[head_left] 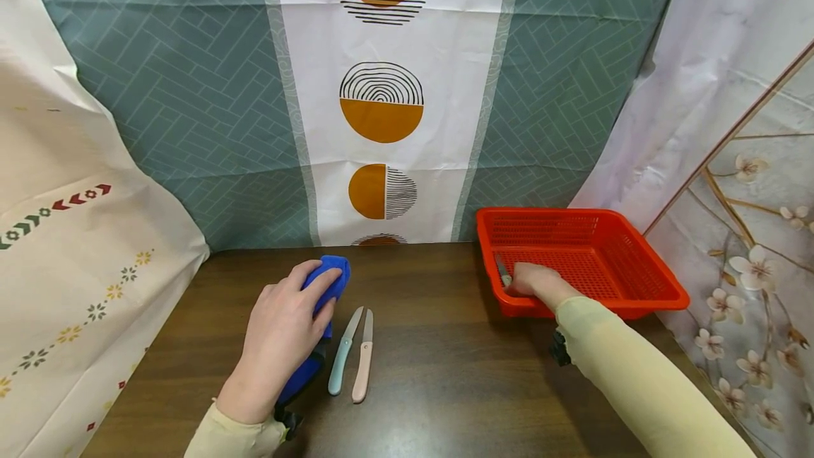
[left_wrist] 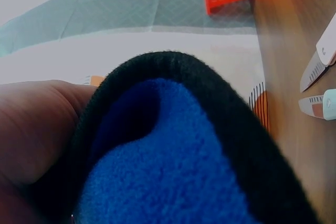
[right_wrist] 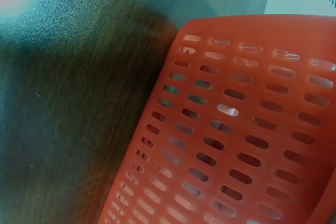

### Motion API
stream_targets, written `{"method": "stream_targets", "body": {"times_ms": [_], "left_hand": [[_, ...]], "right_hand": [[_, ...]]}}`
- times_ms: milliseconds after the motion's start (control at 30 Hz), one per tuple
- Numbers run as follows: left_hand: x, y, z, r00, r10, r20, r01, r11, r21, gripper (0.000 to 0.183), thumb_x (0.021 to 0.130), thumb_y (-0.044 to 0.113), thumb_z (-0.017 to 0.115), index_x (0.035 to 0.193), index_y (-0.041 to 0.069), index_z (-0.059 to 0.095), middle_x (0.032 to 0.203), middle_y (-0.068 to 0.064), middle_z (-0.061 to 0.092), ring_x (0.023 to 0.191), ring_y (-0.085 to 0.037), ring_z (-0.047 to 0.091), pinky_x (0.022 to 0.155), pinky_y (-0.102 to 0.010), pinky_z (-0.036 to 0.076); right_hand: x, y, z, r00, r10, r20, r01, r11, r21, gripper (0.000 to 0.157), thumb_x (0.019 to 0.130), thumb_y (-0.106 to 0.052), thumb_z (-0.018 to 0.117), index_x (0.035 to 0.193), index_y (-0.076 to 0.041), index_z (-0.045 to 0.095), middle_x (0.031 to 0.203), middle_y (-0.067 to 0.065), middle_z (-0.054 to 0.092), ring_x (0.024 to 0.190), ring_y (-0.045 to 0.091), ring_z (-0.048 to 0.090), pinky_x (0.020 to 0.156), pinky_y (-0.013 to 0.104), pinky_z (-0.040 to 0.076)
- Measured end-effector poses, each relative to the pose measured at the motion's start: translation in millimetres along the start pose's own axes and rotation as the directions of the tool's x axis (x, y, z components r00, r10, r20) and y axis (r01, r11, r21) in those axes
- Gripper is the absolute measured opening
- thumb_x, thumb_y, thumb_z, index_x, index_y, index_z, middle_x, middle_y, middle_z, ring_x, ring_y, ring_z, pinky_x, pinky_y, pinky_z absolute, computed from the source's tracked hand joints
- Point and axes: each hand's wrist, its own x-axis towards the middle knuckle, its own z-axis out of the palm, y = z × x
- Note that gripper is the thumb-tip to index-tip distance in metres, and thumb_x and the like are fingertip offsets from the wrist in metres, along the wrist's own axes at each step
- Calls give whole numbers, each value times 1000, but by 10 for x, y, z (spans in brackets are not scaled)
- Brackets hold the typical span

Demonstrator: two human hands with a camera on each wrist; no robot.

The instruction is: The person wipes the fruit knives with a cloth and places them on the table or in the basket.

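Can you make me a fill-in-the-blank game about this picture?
1. The left hand holds a ____ cloth.
2. On the table, beside the cloth, lie ____ knives.
3. The basket at the right hand is coloured ____.

Missing words: blue; two; red.

The left forearm (head_left: 235, 437) rises from the lower left of the head view; the left hand (head_left: 282, 331), back upward, curls fingers and thumb in a grip. The right forearm (head_left: 636, 373) slants up from the lower right; the right hand (head_left: 534, 281) dips, fingers mostly hidden.
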Motion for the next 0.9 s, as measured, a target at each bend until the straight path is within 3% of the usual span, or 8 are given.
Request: {"method": "stream_targets", "body": {"times_ms": [33,67,267,333,467,533,667,900], "left_hand": [[0,-1,6,1000,0,1,0,1000,0,50,92,17,89,140,15,76,144,-22,66,118,-45,73,95,-64,58],[0,0,10,1000,1,1,-1,1000,-1,50,92,17,89,140,15,76,144,-22,66,119,-45,73,95,-64,58],[3,8,27,1000,2,5,-2,1000,-8,51,91,19,91,140,15,77,144,-21,66,121,-43,72,95,-64,58],[4,12,27,1000,0,11,0,1000,-8,52,91,19,91,140,15,76,145,-21,66,122,-43,72,95,-63,58],[0,16,32,1000,-1,21,2,1000,-10,52,91,19,91,141,15,76,145,-21,66,122,-42,72,96,-63,58],[-6,17,36,1000,0,26,1,1000,-11,52,92,19,91,141,15,76,145,-21,66,122,-42,72,95,-63,58],[-12,14,45,1000,1,28,0,1000,-15,51,93,19,90,142,15,76,145,-20,66,121,-41,73,95,-62,58],[13,-7,72,999,8,38,-7,1000,-13,51,94,20,89,142,14,75,145,-20,66,120,-40,73,94,-62,59]], "right_hand": [[-3,23,14,1000,-15,-4,15,1000,-4,44,94,-47,81,114,-11,67,99,8,65,87,27,59,77,49,48],[-158,-67,-46,1000,-13,-5,13,1000,-5,44,95,-47,79,115,-9,68,100,8,65,88,28,59,79,49,49],[-1303,-741,-520,996,21,-85,-21,1000,1,33,101,-39,72,102,-7,68,89,10,63,85,29,60,82,49,52],[-1395,-769,-576,989,25,-143,-26,1000,-10,36,102,-40,72,105,-4,67,89,12,65,84,31,61,82,53,55],[-1414,-758,-668,962,24,-271,-38,998,-45,53,103,-39,72,131,5,62,113,26,73,98,43,68,92,69,56],[-1429,-757,-717,942,14,-335,-33,998,-49,56,103,-38,73,134,5,59,115,28,73,99,46,69,92,71,56],[-1570,-818,-800,875,-38,-483,9,998,-62,45,102,-37,75,119,1,59,99,22,69,88,44,69,81,69,58],[-2007,-1106,-824,684,-187,-706,128,982,-136,36,102,-32,77,114,-2,63,94,17,65,78,38,66,63,61,59]]}}
